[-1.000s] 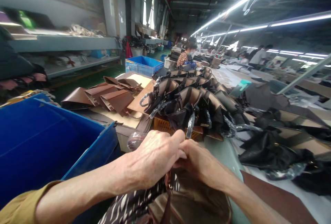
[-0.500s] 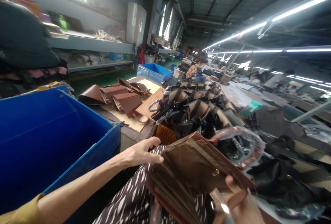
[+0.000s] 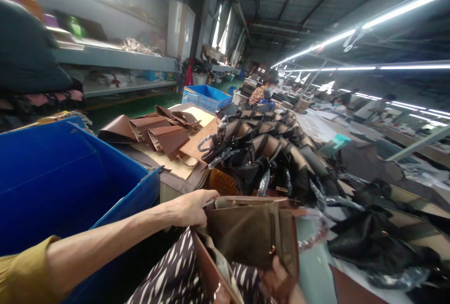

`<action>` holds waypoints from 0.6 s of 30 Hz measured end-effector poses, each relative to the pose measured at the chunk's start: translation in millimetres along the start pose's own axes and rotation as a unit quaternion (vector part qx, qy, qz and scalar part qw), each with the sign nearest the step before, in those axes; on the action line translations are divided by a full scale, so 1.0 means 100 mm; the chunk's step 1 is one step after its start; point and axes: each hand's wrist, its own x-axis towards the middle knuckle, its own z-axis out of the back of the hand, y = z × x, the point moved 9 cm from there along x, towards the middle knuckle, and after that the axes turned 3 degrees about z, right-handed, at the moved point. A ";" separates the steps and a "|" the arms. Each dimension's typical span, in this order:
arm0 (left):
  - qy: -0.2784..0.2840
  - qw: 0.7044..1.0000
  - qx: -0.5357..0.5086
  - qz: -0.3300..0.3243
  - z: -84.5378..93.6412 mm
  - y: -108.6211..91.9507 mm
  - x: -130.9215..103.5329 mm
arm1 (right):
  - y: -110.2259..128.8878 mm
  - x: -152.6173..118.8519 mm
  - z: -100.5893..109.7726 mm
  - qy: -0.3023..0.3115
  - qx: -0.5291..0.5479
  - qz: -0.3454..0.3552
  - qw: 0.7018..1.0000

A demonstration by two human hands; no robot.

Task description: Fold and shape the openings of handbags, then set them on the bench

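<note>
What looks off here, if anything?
Nothing looks spilled or clearly damaged. Mildly untidy: the slumped black bags at right, whereas the bag pile in the centre sits in overlapping rows. The brown bag in the left hand gapes open, probably just from handling.

A person's left grip (image 3: 191, 208) clasps the top corner of an open brown bag (image 3: 242, 233) above patterned fabric (image 3: 165, 271), while the right grip (image 3: 281, 283), slightly blurred, is at the bag's lining just below a zipper pull (image 3: 272, 250). Black bags (image 3: 270, 149) with plastic-wrapped handles crowd ahead, near folded brown pieces (image 3: 168, 139). A blue bin (image 3: 137, 196) stands at left; another person (image 3: 258, 94) appears farther back.
</note>
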 end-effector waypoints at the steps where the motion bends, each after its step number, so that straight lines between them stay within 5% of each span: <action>1: 0.018 1.000 0.002 -0.009 -0.01 -0.03 -0.03 | -0.12 -0.06 0.00 -0.005 0.045 -0.030 0.999; 5: 0.044 0.998 0.020 -0.045 -0.08 -0.13 -0.09 | -0.24 -0.32 0.47 -0.156 0.134 -0.082 0.975; 7: 0.049 0.997 0.035 -0.047 -0.13 -0.15 -0.07 | 0.02 -0.53 0.85 -0.277 0.027 -0.061 0.959; 9: 0.052 0.996 0.056 -0.045 -0.16 -0.18 -0.04 | 0.46 -0.72 1.05 -0.335 -0.115 -0.029 0.935; 14: 0.064 0.993 0.088 -0.037 -0.21 -0.27 0.02 | 1.32 -0.85 0.73 -0.255 -0.216 0.097 0.938; 18: 0.078 0.992 0.091 -0.029 -0.27 -0.29 0.06 | 1.36 -0.56 0.28 -0.090 -0.382 0.095 0.915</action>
